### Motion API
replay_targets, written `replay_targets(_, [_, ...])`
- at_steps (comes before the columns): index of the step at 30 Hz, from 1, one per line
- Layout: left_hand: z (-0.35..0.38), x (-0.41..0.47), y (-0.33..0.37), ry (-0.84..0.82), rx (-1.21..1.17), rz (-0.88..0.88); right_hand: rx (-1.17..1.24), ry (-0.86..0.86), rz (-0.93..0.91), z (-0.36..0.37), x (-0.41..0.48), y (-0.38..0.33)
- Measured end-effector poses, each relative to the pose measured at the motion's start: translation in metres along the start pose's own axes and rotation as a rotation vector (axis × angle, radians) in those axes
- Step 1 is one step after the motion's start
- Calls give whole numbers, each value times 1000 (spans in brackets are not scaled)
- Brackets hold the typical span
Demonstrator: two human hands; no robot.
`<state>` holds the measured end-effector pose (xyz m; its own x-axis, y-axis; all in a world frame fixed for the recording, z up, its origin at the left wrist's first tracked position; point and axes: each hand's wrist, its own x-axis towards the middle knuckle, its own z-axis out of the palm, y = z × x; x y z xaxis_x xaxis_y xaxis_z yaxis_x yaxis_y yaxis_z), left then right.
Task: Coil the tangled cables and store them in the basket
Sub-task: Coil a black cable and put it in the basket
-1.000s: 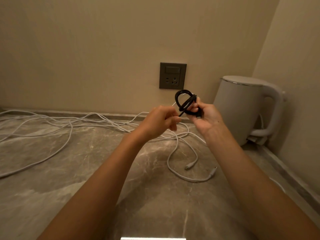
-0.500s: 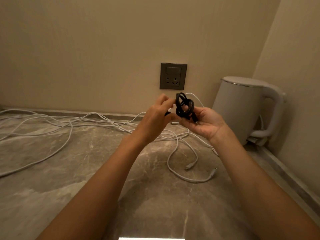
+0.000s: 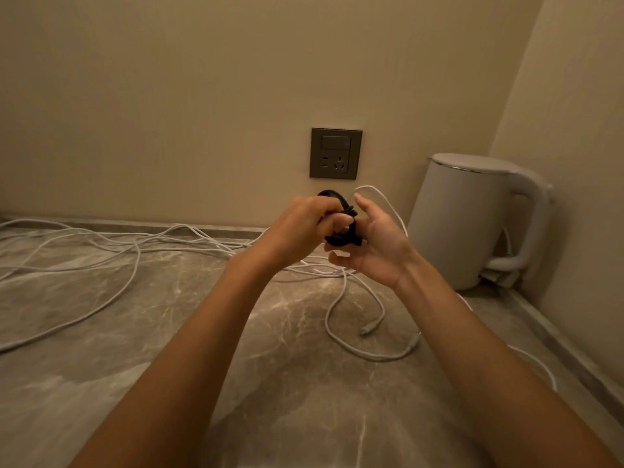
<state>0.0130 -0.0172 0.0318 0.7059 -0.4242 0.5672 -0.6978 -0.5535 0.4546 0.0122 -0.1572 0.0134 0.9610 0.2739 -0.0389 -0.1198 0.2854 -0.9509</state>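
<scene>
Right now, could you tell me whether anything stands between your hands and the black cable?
Nothing visible does. The left hand grips the coiled black cable, and the open right hand sits right beside it. A white cable loops behind the right hand, out of the way. No basket is in view.

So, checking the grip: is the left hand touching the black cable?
Touching. Head view: the left hand has fingers curled round the coiled black cable.
</scene>
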Motion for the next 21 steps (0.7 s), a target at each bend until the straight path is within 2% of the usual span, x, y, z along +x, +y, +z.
replay_targets(5, [-2, 0, 3, -42, -167, -133, -37, -40, -55, 6, 6, 6])
replay_targets(11, [-15, -1, 4, -83, -362, -290, -16, 103, -58, 1, 14, 7])
replay_targets(17, [-20, -1, 7, -170, 37, -250, -104, 206, -35, 5, 14, 10])
replay_targets(21, [-19, 0, 13, -210, 47, -277, -78, 236, -29, 6, 14, 10])
